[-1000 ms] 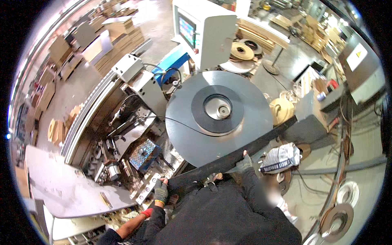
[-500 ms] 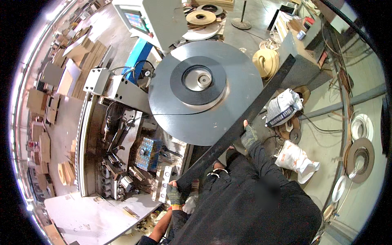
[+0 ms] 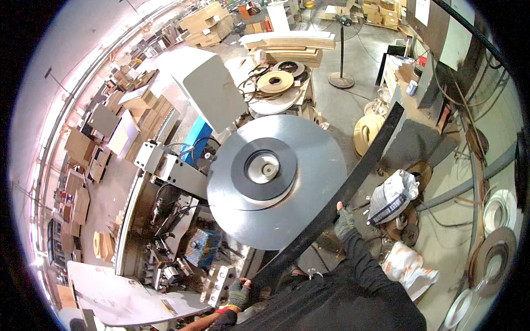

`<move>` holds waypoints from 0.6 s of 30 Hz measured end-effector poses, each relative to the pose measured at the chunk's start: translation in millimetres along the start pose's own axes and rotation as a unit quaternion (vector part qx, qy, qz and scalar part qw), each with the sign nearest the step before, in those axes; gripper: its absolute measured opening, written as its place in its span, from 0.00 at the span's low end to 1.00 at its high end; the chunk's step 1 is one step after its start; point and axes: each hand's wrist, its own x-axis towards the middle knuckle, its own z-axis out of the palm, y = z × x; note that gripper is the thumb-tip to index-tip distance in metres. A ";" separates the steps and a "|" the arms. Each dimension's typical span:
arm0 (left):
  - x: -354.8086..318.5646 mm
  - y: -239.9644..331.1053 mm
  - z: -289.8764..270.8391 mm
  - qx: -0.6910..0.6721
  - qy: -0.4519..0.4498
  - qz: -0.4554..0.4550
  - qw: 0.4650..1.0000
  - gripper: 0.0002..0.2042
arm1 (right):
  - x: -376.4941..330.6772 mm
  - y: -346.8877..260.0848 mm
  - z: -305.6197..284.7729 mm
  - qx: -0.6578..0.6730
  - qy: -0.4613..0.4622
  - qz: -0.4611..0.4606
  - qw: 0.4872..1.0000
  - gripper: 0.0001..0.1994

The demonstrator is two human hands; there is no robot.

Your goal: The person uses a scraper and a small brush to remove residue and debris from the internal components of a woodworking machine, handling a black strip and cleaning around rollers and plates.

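A long, narrow black board (image 3: 353, 179) runs slantwise from near my body up to the far right. At its near end, my left hand (image 3: 238, 293), in a grey fingerless glove, is closed on the board with the thumb on top. Farther along the near edge, my right hand (image 3: 343, 220), gloved the same way, grips the board too, its thumb pointing up. Just beyond the board lies a large round grey disc (image 3: 232, 223) bearing a coil of dark edge banding (image 3: 243, 182). The board overlaps or passes close by the disc's right rim.
On the left stands a machine with a blue meshed part (image 3: 202, 247) and a white table panel (image 3: 124, 295). Two white sacks, one of them (image 3: 395, 193) upright, lie right of me. Banding rolls (image 3: 494, 259) lean by the right wall. A pedestal stand (image 3: 342, 81) is at the back.
The view has tilted upward, showing more of the far hall, so the disc and machine sit lower in the picture. Both hands still hold the board.
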 end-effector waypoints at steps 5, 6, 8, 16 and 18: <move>11.3 40.5 72.9 -0.152 -0.007 -0.066 0.986 0.17 | 55.9 -61.6 -1.7 -0.085 -0.008 -0.091 0.992 0.26; 15.7 65.4 103.7 -0.154 0.018 -0.105 0.982 0.16 | 84.0 -78.9 -9.6 -0.107 -0.017 -0.090 0.990 0.30; 5.1 110.7 124.8 -0.098 0.074 -0.098 0.988 0.14 | 94.0 -103.4 -5.6 -0.094 -0.057 -0.047 0.993 0.35; 9.1 190.7 196.3 -0.171 0.132 -0.134 0.967 0.11 | 111.8 -244.1 46.1 -0.098 -0.181 -0.078 0.975 0.43; 23.2 216.4 215.4 -0.184 0.125 -0.128 0.966 0.12 | 137.2 -264.4 58.5 -0.021 -0.186 -0.088 0.978 0.40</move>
